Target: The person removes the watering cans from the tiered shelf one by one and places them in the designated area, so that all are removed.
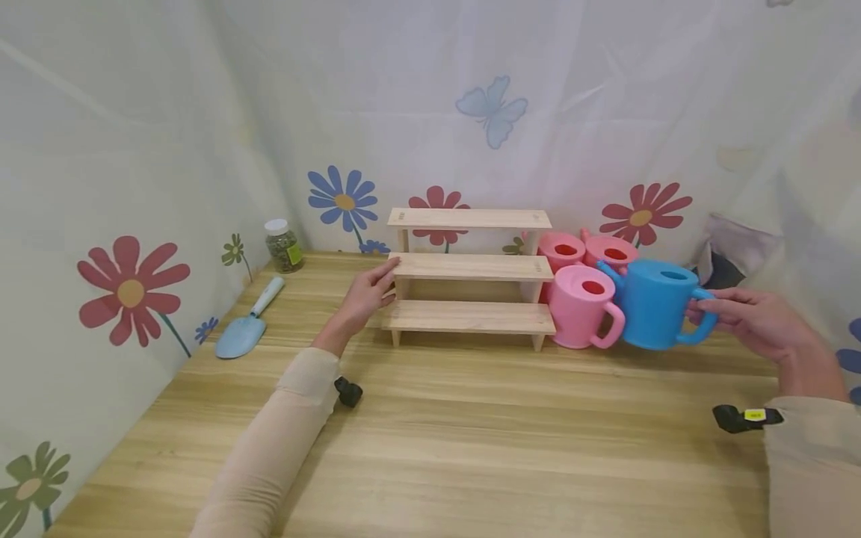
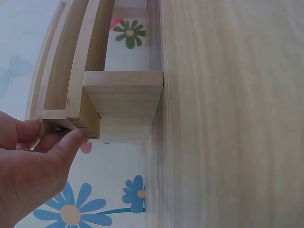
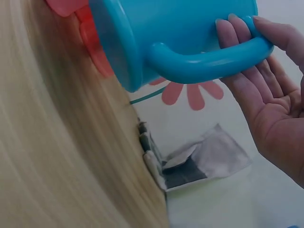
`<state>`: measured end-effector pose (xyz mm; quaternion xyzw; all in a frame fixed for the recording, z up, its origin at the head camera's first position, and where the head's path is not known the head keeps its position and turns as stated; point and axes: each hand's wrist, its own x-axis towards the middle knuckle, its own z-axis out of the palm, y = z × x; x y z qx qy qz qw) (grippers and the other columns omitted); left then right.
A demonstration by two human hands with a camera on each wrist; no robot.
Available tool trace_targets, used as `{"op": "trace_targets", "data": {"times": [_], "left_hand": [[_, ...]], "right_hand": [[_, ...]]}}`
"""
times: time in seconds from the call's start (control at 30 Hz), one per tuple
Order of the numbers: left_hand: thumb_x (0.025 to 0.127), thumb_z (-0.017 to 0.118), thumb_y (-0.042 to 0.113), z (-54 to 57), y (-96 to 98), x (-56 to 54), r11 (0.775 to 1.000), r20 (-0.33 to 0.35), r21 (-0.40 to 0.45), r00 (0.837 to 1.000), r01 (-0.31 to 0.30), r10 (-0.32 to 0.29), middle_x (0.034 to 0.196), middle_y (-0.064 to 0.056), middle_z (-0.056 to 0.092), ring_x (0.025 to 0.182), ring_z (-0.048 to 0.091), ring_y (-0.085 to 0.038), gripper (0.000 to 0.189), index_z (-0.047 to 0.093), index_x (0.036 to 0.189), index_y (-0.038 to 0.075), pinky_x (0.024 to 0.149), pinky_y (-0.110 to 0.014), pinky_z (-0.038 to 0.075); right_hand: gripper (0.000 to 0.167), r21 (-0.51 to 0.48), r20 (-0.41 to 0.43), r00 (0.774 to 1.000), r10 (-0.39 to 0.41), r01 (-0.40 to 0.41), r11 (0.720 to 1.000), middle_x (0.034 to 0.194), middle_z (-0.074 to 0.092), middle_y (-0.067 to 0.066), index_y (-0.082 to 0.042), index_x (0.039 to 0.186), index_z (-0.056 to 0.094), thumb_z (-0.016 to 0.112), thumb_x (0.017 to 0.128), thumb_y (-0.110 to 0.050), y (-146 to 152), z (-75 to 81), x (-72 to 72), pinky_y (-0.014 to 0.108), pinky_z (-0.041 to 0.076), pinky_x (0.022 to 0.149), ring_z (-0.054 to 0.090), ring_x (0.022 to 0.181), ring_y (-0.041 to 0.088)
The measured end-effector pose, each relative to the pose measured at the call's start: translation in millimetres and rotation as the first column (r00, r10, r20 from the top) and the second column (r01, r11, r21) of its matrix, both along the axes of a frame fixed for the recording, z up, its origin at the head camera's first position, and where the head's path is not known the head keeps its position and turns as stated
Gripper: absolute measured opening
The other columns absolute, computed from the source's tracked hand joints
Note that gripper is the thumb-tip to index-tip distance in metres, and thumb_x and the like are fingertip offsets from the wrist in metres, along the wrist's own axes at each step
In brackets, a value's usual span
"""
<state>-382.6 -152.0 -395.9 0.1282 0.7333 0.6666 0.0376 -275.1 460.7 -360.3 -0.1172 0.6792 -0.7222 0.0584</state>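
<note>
A three-tier wooden shelf stand [image 1: 471, 317] stands at the back of the table. My left hand [image 1: 366, 299] pinches the left end of its middle tier; the left wrist view shows thumb and fingers [image 2: 71, 141] at the board's corner. On the right, my right hand [image 1: 760, 321] grips the handle of a blue watering can [image 1: 655, 306], fingers curled through the loop in the right wrist view. The blue can is upright, beside a pink watering can [image 1: 575, 310]. Two more pink watering cans [image 1: 561, 246] are partly hidden behind it.
At the left lie a light-blue hand trowel [image 1: 242, 335] and a jar with a white lid [image 1: 284, 246]. A grey fabric-like pouch [image 1: 736, 246] sits at the back right. A flower-printed curtain [image 1: 377, 112] hangs behind the table [image 1: 471, 448].
</note>
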Motion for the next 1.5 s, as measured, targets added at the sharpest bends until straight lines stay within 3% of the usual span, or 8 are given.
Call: {"op": "trace_targets", "data": {"times": [0.23,0.4,0.53,0.97,1.1,1.23,1.33,1.5], "left_hand": [[0.11,0.037,0.015,0.9,-0.8,-0.1,1.0,-0.018,-0.012,1.0,-0.006,0.006,0.165,-0.007,0.02,0.146,0.027,-0.035,0.046,0.037,0.156,0.013,0.114,-0.049,0.035],[0.11,0.037,0.016,1.2,-2.5,1.5,1.0,-0.016,-0.02,1.0,-0.017,0.017,0.165,-0.006,0.02,0.146,0.028,-0.033,0.046,0.037,0.156,0.015,0.114,-0.048,0.036],[0.11,0.038,0.017,1.0,-2.7,1.5,1.0,-0.017,-0.016,1.0,-0.016,0.016,0.165,-0.006,0.02,0.146,0.028,-0.033,0.046,0.038,0.156,0.015,0.113,-0.048,0.036],[0.11,0.037,0.017,3.4,-2.4,0.4,1.0,-0.014,-0.02,1.0,-0.005,0.005,0.165,-0.005,0.021,0.146,0.029,-0.032,0.046,0.037,0.156,0.016,0.112,-0.045,0.038],[0.11,0.038,0.017,3.6,-1.8,0.1,1.0,-0.004,-0.018,1.0,-0.01,0.01,0.165,-0.005,0.021,0.146,0.029,-0.032,0.046,0.038,0.156,0.015,0.112,-0.044,0.039],[0.11,0.038,0.016,4.1,-0.4,-0.5,1.0,0.007,-0.013,1.0,-0.017,0.018,0.164,-0.007,0.021,0.145,0.03,-0.032,0.045,0.039,0.155,0.015,0.112,-0.044,0.039],[0.11,0.038,0.017,4.5,0.1,-0.4,1.0,0.008,-0.006,1.0,-0.025,0.025,0.164,-0.008,0.022,0.145,0.03,-0.033,0.045,0.04,0.155,0.014,0.112,-0.045,0.039],[0.11,0.038,0.019,5.4,0.9,0.7,0.999,-0.011,-0.021,0.999,-0.032,0.031,0.164,-0.01,0.023,0.145,0.03,-0.034,0.045,0.039,0.155,0.012,0.112,-0.049,0.038]], "right_hand": [[0.033,0.057,0.038,0.989,0.14,-0.142,0.988,0.108,0.075,0.01,-0.004,0.113,0.073,0.044,0.104,0.008,6,-17.7,-9.9,0.029,0.059,0.086,0.072,0.101,0.022],[0.025,0.24,0.065,0.992,0.11,-0.122,0.963,0.111,0.074,0.008,0.0,0.118,0.068,0.048,0.104,0.004,1,-18.5,-13.8,0.03,0.058,0.087,0.07,0.105,0.019],[0.022,0.408,0.109,0.993,0.05,-0.09,0.908,0.112,0.074,0.007,0.003,0.121,0.065,0.056,0.102,-0.004,-8,-14.4,-15.6,0.03,0.058,0.088,0.069,0.105,0.014],[0.045,0.548,0.127,0.992,0.014,-0.082,0.832,0.116,0.071,0.016,0.013,0.13,0.051,0.068,0.097,-0.013,-26,-0.9,-12.4,0.043,0.056,0.094,0.07,0.106,0.022],[0.063,0.699,0.095,0.995,-0.035,-0.042,0.714,0.124,0.064,0.029,0.015,0.136,0.047,0.069,0.097,-0.029,-33,9.6,-8.0,0.051,0.055,0.094,0.068,0.107,0.033],[0.082,0.865,-0.031,0.994,-0.102,0.078,0.495,0.114,0.064,0.032,0.02,0.133,0.048,0.068,0.094,-0.049,-45,33.3,0.4,0.05,0.06,0.08,0.066,0.099,0.04],[0.082,0.908,-0.155,0.98,-0.125,0.191,0.373,0.11,0.063,0.035,0.02,0.129,0.051,0.068,0.092,-0.051,-63,51.1,6.7,0.051,0.06,0.072,0.06,0.097,0.048],[0.075,0.914,-0.282,0.957,-0.068,0.289,0.285,0.126,0.051,0.042,0.018,0.136,0.046,0.066,0.096,-0.042,-102,64.4,8.8,0.063,0.055,0.08,0.048,0.112,0.058]]}}
